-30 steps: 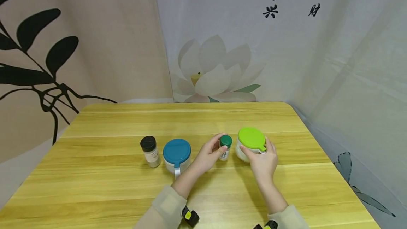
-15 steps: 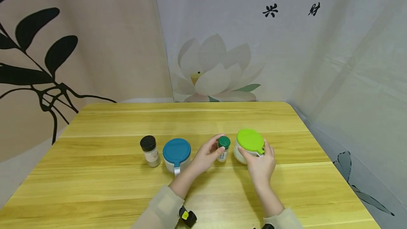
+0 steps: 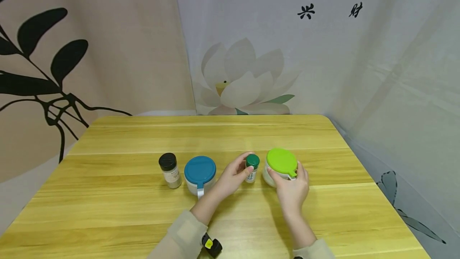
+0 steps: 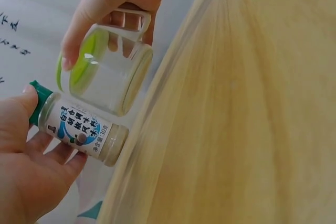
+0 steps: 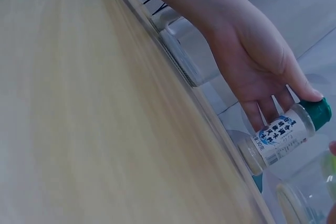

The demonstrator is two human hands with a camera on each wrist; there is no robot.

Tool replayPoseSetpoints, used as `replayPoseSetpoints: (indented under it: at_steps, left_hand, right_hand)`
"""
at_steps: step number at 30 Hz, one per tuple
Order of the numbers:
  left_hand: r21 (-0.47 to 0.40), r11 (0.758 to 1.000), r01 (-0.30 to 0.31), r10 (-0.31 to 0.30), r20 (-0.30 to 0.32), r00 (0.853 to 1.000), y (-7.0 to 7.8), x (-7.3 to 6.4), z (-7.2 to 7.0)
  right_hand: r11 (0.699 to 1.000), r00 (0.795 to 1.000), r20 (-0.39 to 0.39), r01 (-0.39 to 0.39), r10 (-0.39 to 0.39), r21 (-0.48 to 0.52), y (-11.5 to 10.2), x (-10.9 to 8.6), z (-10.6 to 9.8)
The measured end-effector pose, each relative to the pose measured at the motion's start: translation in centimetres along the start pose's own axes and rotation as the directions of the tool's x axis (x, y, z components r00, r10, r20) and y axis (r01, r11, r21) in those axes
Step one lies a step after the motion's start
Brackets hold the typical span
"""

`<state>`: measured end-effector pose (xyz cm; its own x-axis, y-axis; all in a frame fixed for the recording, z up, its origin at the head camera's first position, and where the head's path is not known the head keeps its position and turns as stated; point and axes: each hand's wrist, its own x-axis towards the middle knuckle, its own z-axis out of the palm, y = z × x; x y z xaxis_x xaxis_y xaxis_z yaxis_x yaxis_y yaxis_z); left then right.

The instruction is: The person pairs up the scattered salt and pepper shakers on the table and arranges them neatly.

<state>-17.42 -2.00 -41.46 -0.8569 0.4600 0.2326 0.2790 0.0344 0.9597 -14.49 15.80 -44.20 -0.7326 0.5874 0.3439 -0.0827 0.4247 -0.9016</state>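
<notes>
Upright on the table, a small seasoning bottle (image 3: 251,176) with a green cap is gripped by my left hand (image 3: 230,179), the thumb at the cap and fingers behind. Its printed label (image 4: 79,129) faces the left wrist camera. Just to the right is a clear jar (image 4: 107,77) with a lime-green lid (image 3: 282,161) and a side handle. My right hand (image 3: 293,193) holds this jar, thumb on the near left side and fingers around the handle side. In the right wrist view, the bottle (image 5: 283,137) stands close beside the jar (image 5: 302,195).
A jar with a blue lid (image 3: 200,170) and a handle toward me stands left of my left forearm. Further left is a black-capped seasoning bottle (image 3: 170,171). All stand on a wooden table (image 3: 143,227), with printed cloth (image 3: 244,19) hanging behind it.
My right hand has drawn the green-lidded jar slightly left and toward me. My left hand and the green-capped bottle have shifted a little to the left. Both grips stay the same.
</notes>
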Motion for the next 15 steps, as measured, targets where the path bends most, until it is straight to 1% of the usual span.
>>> replayPoseSetpoints:
  at_steps: [9,15]
  left_hand:
    - [-0.009,1.0,-0.004,0.004,0.01,1.0,-0.19,0.02,0.0]
    - [-0.006,1.0,0.007,-0.007,0.009,1.0,-0.18,-0.03,0.03]
  right_hand:
    - [1.0,1.0,-0.024,0.003,-0.003,0.005,-0.03,-0.74,0.3]
    - [1.0,0.999,-0.038,-0.016,0.016,0.01,0.03,-0.96,0.4]
